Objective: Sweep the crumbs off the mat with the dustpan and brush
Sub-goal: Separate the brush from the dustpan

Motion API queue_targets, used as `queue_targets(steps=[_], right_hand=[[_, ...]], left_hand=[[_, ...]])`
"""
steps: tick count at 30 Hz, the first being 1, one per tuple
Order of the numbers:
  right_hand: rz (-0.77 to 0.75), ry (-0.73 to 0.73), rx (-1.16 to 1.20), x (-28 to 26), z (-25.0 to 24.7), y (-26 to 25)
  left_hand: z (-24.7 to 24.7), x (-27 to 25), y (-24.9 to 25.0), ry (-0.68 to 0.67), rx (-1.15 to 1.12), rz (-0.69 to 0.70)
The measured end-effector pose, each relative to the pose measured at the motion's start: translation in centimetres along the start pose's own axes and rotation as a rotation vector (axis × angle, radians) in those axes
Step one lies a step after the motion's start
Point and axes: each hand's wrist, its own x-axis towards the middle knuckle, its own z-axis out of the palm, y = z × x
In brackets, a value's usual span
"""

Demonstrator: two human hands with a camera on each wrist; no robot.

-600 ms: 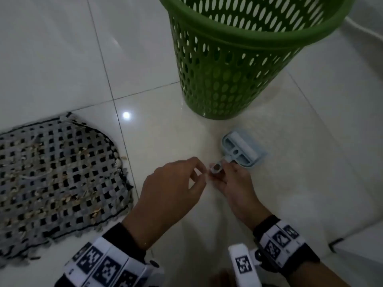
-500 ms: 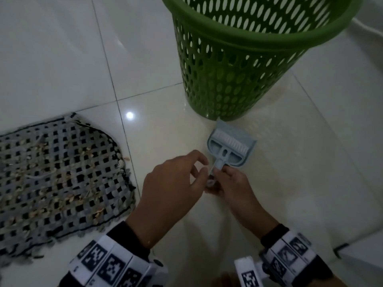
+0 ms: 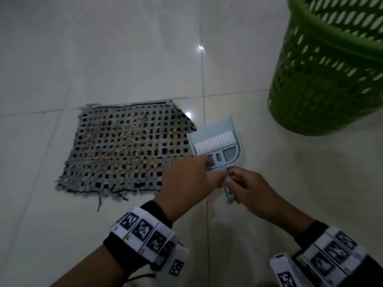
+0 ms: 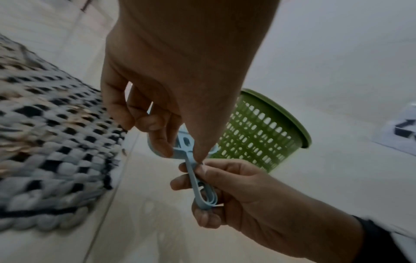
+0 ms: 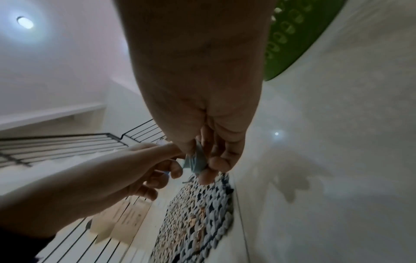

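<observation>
A light blue dustpan (image 3: 209, 132) with a white-bristled brush (image 3: 214, 144) nested in it is held just above the floor, at the right edge of the woven grey mat (image 3: 128, 150). Tan crumbs (image 3: 124, 139) lie scattered over the mat. My left hand (image 3: 211, 168) pinches the set where the handle meets the pan (image 4: 183, 144). My right hand (image 3: 232, 183) grips the two stacked handles (image 4: 200, 186) lower down. In the right wrist view only a bit of blue handle (image 5: 195, 160) shows between the fingers.
A tall green perforated basket (image 3: 331, 75) stands on the white tiled floor (image 3: 103, 59) to the right of the set. A black wire rack (image 5: 67, 147) shows beyond the mat in the right wrist view.
The dustpan and brush have come up off the floor by the basket and moved left to the mat's edge. My left hand has closed on the set beside the right hand.
</observation>
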Motion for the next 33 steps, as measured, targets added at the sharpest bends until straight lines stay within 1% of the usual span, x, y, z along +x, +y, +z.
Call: queue_targets(steps=[3, 7, 12, 14, 17, 20, 23, 25, 27, 28, 30, 31, 33], right_hand=[[0.007, -0.012, -0.011, 2.0, 0.9, -1.8], [0.115, -0.07, 0.187, 4.1, 1.7, -4.7], [0.147, -0.135, 0.309, 6.3, 5.1, -8.4], [0.174, -0.177, 0.353, 6.2, 5.7, -8.9], [0.218, -0.243, 0.368, 7.5, 8.0, -10.2], [0.242, -0.244, 0.304, 8.5, 9.5, -11.1], [0.308, -0.209, 0.321, 9.4, 10.7, -11.7], [0.356, -0.164, 0.33, 10.2, 11.7, -12.0], [0.366, -0.17, 0.221, 11.1, 12.9, -12.1], [0.366, -0.188, 0.146, 11.5, 13.6, -11.9], [0.335, -0.215, 0.017, 12.2, 14.6, -11.3], [0.303, -0.233, -0.047, 12.4, 15.0, -11.0], [0.196, -0.281, -0.249, 12.9, 15.8, -10.4]], left_hand=[[-0.8, 0.9, -2.0, -0.007, -0.158, -0.045], [-2.6, 2.1, -3.5, 0.024, -0.348, -0.069], [-5.5, 3.3, -7.9, 0.054, -0.323, -0.143], [-6.2, 3.0, -8.5, 0.018, -0.347, -0.161], [-7.1, 2.7, -11.9, 0.002, -0.446, -0.169], [-8.7, 2.3, -15.4, 0.016, -0.566, -0.184], [-11.3, 2.7, -18.6, 0.108, -0.694, -0.244], [-13.1, 3.6, -20.8, 0.195, -0.68, -0.3], [-14.3, 4.5, -23.2, 0.282, -0.592, -0.353], [-14.7, 4.6, -24.4, 0.301, -0.522, -0.384], [-15.4, 4.8, -26.9, 0.305, -0.364, -0.427], [-15.7, 4.9, -28.0, 0.278, -0.278, -0.446], [-16.2, 4.4, -30.2, 0.225, -0.15, -0.521]])
